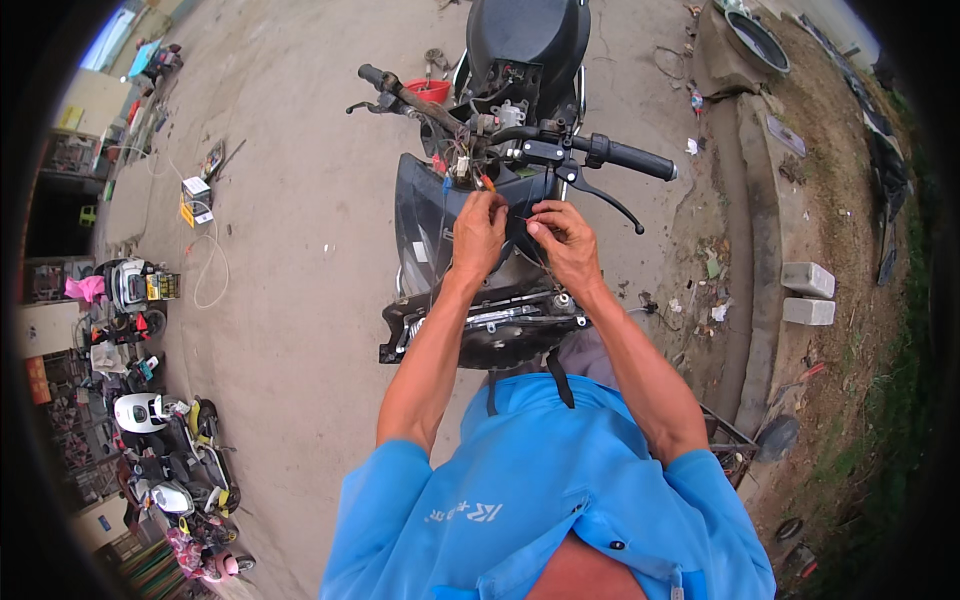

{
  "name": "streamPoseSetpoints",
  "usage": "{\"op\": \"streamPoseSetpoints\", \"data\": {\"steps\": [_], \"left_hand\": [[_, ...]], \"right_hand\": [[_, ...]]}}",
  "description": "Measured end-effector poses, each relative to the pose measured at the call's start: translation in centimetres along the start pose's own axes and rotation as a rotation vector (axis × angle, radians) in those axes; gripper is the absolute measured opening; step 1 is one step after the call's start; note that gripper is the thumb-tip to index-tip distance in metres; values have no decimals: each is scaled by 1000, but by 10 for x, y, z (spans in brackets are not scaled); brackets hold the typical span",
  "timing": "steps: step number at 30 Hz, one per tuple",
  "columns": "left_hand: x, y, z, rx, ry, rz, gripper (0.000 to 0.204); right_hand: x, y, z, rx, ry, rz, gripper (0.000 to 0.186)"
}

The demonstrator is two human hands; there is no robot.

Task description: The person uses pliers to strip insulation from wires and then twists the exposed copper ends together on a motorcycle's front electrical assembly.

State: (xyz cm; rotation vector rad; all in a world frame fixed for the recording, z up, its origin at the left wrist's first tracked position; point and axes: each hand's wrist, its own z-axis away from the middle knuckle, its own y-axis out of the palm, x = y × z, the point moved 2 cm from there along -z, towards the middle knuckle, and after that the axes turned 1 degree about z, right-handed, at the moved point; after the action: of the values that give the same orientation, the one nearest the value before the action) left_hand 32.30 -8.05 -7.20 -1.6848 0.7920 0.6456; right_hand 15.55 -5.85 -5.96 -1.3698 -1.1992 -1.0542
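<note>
In front of me stands a partly dismantled scooter with a black front panel (415, 225) and bare handlebars. My left hand (478, 236) is closed in a pinch over the panel, just below an orange connector (488, 183) and a bundle of loose wires; what lies between its fingertips is hidden. A short way to its right, my right hand (566, 243) pinches a thin wire (520, 218), whose end points toward the left hand. A white plug (462, 166) sits among the wires near the steering column. The right handlebar grip (640, 157) and brake lever (612, 205) stick out beyond my right hand.
The black seat (528, 40) rises at the far end, with a red basin (428, 91) on the ground beside it. A boxed battery (196, 200) with a cable lies to the left. Parked scooters (145, 412) line the left side; a concrete kerb (765, 260) and two blocks (808, 296) are right.
</note>
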Motion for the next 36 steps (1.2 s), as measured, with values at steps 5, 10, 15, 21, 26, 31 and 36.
{"op": "streamPoseSetpoints", "data": {"steps": [5,10,15,21,26,31,36], "left_hand": [[9,-6,0,-91,-297,516,7],[7,-16,-2,-168,-362,868,8],[5,-28,4,-213,-379,876,12],[-10,-38,11,-232,-268,446,7],[-34,-51,-1,-330,163,-49,12],[-33,-54,-4,-289,172,-64,12],[-29,-51,-3,-266,-41,166,5]], "right_hand": [[6,21,-7,60,-21,1,13],[2,36,-27,64,144,-150,12],[5,46,-40,115,149,-79,17],[15,50,-48,123,191,22,19],[12,48,-53,204,92,49,17],[13,49,-54,227,76,2,18],[11,47,-55,249,80,0,18]]}}
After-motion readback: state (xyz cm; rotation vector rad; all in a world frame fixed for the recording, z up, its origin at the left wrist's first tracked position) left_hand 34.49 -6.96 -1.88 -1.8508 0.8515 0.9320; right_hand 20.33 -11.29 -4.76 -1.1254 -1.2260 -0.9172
